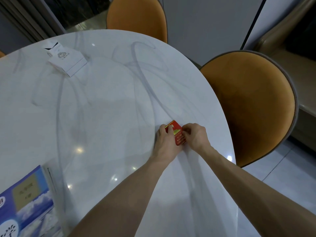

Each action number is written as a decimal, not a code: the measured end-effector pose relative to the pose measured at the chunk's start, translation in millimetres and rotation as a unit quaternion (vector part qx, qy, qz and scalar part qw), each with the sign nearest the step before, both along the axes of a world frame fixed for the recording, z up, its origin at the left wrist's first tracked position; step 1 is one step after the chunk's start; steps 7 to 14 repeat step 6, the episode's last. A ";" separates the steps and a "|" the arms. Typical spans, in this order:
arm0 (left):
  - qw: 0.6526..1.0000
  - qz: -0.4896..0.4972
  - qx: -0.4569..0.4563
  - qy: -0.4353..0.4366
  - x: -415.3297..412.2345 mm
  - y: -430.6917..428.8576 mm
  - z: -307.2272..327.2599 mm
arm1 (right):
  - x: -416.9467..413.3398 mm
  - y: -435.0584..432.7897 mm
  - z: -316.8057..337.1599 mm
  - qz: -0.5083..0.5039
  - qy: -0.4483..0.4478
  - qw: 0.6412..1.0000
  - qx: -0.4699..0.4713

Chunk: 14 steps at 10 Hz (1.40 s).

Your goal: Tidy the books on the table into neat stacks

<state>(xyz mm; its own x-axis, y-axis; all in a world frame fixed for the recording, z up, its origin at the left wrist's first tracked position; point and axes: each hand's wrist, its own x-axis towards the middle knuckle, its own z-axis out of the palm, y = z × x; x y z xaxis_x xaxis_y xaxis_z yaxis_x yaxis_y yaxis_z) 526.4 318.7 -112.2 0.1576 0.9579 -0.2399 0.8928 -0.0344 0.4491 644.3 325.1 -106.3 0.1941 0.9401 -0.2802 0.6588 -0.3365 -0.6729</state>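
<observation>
A small red box with gold print (177, 132) lies on the white marble table (106, 106) near its right edge. My left hand (166, 142) grips its left side with fingers over the top edge. My right hand (195, 135) pinches its right side. A stack of books with a blue sky cover (29, 199) sits at the lower left corner of the view, partly cut off by the frame.
A white carton with a torn-open top (66, 60) lies at the far left of the table. Two orange chairs stand around the table, one at the back (136, 16) and one at the right (253, 106). Grey tiled floor shows lower right.
</observation>
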 end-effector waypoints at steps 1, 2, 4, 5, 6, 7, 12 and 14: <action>1.000 -0.002 0.000 0.000 -0.1 0.5 -0.3 | 0.5 0.3 -0.2 0.002 -0.002 1.000 0.000; 1.000 -0.010 -0.017 0.002 -0.8 0.4 3.5 | -0.6 2.5 0.5 0.014 -0.021 1.000 -0.007; 1.000 -0.019 0.007 -0.011 -3.2 -4.0 20.6 | 1.7 3.0 12.1 0.023 -0.042 0.998 -0.046; 0.999 -0.030 0.026 -0.001 -7.0 -6.2 31.3 | 0.9 -0.5 20.8 0.048 -0.079 0.995 -0.039; 0.998 -0.029 0.043 0.024 -15.9 -10.5 49.8 | -7.8 -5.6 36.2 0.096 -0.144 0.985 -0.005; 0.998 -0.029 0.043 0.024 -15.9 -10.5 49.8 | -7.8 -5.6 36.2 0.096 -0.144 0.985 -0.005; 0.998 -0.029 0.043 0.024 -15.9 -10.5 49.8 | -7.8 -5.6 36.2 0.096 -0.144 0.985 -0.005; 0.998 -0.029 0.043 0.024 -15.9 -10.5 49.8 | -7.8 -5.6 36.2 0.096 -0.144 0.985 -0.005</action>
